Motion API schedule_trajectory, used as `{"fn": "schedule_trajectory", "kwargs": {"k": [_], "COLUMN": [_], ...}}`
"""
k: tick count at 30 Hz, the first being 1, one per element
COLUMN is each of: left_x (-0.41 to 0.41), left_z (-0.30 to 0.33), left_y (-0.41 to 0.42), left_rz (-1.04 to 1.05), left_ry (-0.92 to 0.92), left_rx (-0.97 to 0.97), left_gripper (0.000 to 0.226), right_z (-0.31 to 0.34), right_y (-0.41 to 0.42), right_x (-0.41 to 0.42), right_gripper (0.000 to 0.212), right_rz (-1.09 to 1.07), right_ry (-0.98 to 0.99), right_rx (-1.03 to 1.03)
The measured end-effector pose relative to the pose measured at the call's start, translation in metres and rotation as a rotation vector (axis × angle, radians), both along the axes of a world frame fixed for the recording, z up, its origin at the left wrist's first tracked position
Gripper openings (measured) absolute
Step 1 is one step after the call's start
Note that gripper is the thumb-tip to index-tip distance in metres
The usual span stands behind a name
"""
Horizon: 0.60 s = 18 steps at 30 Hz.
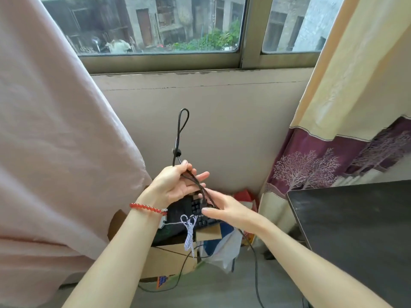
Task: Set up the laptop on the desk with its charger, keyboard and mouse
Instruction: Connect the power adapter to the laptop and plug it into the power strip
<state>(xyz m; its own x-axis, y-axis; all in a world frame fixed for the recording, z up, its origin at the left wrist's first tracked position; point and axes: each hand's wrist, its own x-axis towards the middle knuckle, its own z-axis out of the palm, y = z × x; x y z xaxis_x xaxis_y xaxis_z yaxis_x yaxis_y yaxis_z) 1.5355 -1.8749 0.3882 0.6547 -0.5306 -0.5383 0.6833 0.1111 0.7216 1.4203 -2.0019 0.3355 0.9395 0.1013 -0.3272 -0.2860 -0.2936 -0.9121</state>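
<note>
Below the window, between a pink curtain (55, 130) and a cream one (347, 74), the left hand (175, 185), a red bead bracelet (146, 207) on its wrist, pinches a looped black cable (181, 130) between thumb and fingers. The loop stands up above it. Underneath lies a black keyboard (195, 212) on cardboard boxes (166, 258). The right hand (224, 207) has its fingers spread loosely around the cable's lower strands. At far right is the dark desk (355, 230).

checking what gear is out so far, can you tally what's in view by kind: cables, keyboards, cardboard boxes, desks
cables: 1, the black cable in the left hand, right hand beside it
keyboards: 1, the black keyboard
cardboard boxes: 1, the cardboard box
desks: 1, the dark desk
total: 4
</note>
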Motion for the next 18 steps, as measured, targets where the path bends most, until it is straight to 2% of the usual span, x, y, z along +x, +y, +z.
{"fn": "schedule_trajectory", "kwargs": {"k": [3, 4, 6, 7, 8, 9, 11, 12, 16, 18], "left_x": [-0.003, -0.004, -0.007, -0.008, -0.008, -0.008, -0.007, -0.01, -0.031, -0.038], "left_z": [0.019, 0.025, 0.032, 0.033, 0.031, 0.028, 0.011, -0.002, -0.074, -0.104], "left_y": [-0.017, -0.023, -0.031, -0.033, -0.033, -0.03, -0.021, -0.014, 0.006, 0.006], "left_rz": [-0.028, -0.037, -0.064, -0.102, -0.158, -0.218, -0.289, -0.309, -0.529, -0.492], "left_ry": [-0.016, -0.029, -0.071, -0.149, -0.254, -0.348, -0.49, -0.553, -0.7, -0.711], "left_rx": [-0.029, -0.042, -0.093, -0.088, -0.048, -0.002, 0.134, 0.209, 0.403, 0.483], "left_gripper": [0.04, 0.04, 0.035, 0.026, 0.013, 0.011, 0.039, 0.048, 0.059, 0.058], "right_z": [0.004, 0.007, 0.013, 0.015, 0.018, 0.02, 0.024, 0.026, 0.035, 0.032], "right_y": [0.004, 0.002, -0.004, -0.007, -0.012, -0.018, -0.032, -0.038, -0.046, -0.042], "right_x": [0.001, 0.002, 0.004, 0.003, 0.001, -0.001, -0.004, -0.006, -0.004, 0.001], "right_gripper": [0.019, 0.013, 0.02, 0.025, 0.028, 0.029, 0.028, 0.027, 0.027, 0.028], "right_rz": [-0.118, -0.165, -0.255, -0.343, -0.477, -0.633, -0.897, -0.962, -0.972, -0.983], "right_ry": [-0.079, -0.095, -0.145, -0.179, -0.21, -0.227, -0.224, -0.213, -0.171, -0.165], "right_rx": [-0.16, -0.218, -0.268, -0.237, -0.157, -0.034, 0.243, 0.358, 0.696, 0.794]}}
